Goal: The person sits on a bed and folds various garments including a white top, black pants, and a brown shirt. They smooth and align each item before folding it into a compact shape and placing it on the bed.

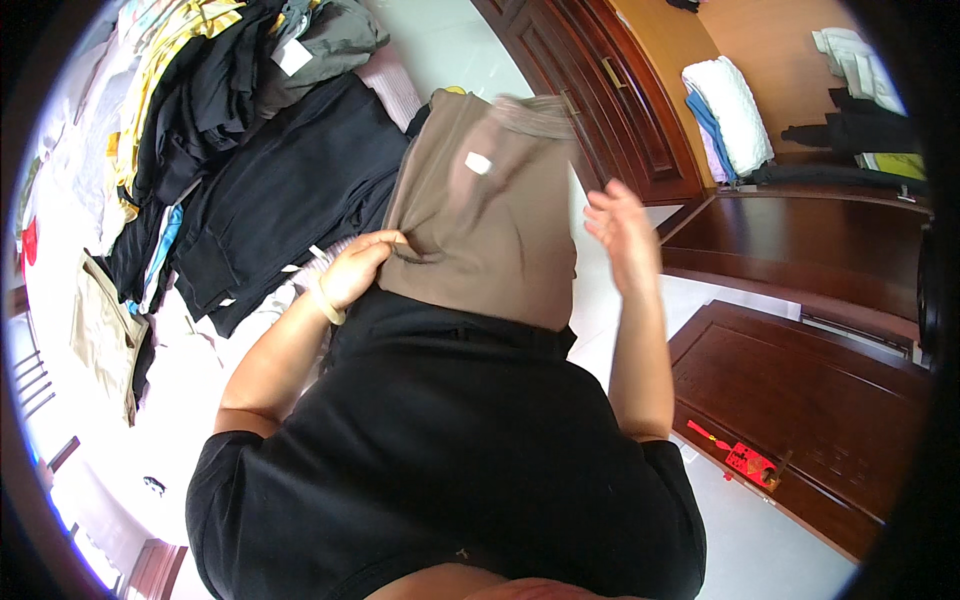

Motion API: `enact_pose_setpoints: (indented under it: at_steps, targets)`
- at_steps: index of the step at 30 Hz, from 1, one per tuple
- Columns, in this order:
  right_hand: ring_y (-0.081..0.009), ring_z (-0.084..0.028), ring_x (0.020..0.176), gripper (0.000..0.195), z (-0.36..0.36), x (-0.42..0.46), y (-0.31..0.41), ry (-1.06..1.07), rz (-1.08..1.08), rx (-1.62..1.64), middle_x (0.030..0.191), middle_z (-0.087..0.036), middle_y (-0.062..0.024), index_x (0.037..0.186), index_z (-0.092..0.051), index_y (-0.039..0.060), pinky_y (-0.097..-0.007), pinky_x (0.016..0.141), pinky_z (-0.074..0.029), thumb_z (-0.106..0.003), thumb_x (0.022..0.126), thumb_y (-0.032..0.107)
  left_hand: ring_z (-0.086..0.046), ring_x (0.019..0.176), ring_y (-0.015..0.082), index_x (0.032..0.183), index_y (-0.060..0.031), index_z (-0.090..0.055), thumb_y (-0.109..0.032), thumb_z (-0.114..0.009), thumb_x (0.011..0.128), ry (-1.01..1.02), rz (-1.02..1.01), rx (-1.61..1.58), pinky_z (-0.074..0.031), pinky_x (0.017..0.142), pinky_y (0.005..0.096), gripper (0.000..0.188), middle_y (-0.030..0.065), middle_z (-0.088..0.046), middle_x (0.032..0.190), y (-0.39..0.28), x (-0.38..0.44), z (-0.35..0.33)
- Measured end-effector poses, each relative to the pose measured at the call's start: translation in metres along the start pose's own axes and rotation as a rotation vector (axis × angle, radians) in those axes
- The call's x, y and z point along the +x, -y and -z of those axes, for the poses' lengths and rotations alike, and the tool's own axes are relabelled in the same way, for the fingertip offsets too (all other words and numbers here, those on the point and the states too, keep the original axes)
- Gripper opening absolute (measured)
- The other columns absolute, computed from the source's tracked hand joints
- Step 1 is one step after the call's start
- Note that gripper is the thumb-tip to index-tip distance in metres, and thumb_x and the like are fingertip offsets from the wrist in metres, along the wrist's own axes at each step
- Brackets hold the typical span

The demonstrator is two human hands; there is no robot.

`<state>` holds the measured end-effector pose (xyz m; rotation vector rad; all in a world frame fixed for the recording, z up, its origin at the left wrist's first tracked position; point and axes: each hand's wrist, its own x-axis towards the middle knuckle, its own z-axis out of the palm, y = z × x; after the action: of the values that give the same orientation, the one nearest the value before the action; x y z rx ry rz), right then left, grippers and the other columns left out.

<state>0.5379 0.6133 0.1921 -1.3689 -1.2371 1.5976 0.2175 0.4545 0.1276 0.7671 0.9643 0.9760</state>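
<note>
A brown garment (502,240) with a ribbed edge and a small white tag lies spread over my lap. My left hand (364,266), with a pale bangle at its wrist, pinches the garment's left side between thumb and fingers. To the right of the garment, my right hand (619,232) is raised with its fingers apart, touching nothing; it is slightly blurred. Dark folded clothing (292,180) lies just left of the brown garment.
A heap of clothes, with a yellow-striped garment (154,82) and beige trousers (105,330), covers the left side. Dark wooden wardrobe doors (795,390) stand at right, one with a red hanging ornament (750,461). A shelf holds a folded white textile (731,116).
</note>
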Motion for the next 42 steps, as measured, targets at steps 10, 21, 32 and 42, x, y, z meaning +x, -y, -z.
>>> enact_pose_setpoints:
  at_steps: [10,21,32,42]
  targets:
    - [-0.0215,-0.056,0.093,0.061,0.013,0.005,-0.115,-0.141,-0.055,-0.554,0.103,-0.059,-0.0163,0.12,-0.047,-0.008,-0.0289,0.081,-0.044,-0.066,0.08,0.034,-0.037,0.057,0.0038,0.089,-0.0074,-0.058,-0.037,-0.059,0.086,-0.152,0.28,0.175,-0.03,0.052,0.0205,0.03,-0.0077,-0.046,0.065,0.001,-0.012,0.004]
    - [-0.0167,-0.061,0.075,0.036,0.0,0.032,-0.075,0.184,-0.295,-0.476,0.085,-0.064,-0.0117,0.098,-0.06,-0.0066,-0.0283,0.065,-0.048,-0.066,0.08,0.024,-0.05,0.066,0.0082,0.077,0.0005,-0.064,-0.017,-0.063,0.084,-0.166,0.057,0.511,-0.043,0.065,0.0231,0.019,0.0042,-0.063,0.08,-0.016,-0.002,-0.004]
    - [-0.0141,-0.056,0.092,0.044,0.008,-0.06,0.022,0.524,0.0,-0.231,0.102,-0.063,-0.0077,0.107,-0.058,-0.0022,-0.0301,0.084,-0.043,-0.074,0.073,0.02,-0.058,0.093,0.0296,0.068,-0.0015,-0.066,-0.02,-0.069,0.073,0.041,-0.584,0.524,-0.022,0.104,0.047,0.019,0.0128,-0.064,0.081,-0.087,-0.059,-0.017]
    - [-0.0265,-0.065,0.072,0.028,0.022,-0.122,0.068,0.542,0.104,-0.366,0.081,-0.065,-0.0154,0.08,-0.065,-0.0035,-0.0297,0.064,-0.047,-0.077,0.063,0.015,-0.059,0.05,0.021,0.072,-0.0041,-0.067,-0.019,-0.066,0.078,0.565,-0.653,0.211,-0.041,0.044,0.0309,0.016,0.0102,-0.061,0.062,-0.108,-0.076,-0.009]
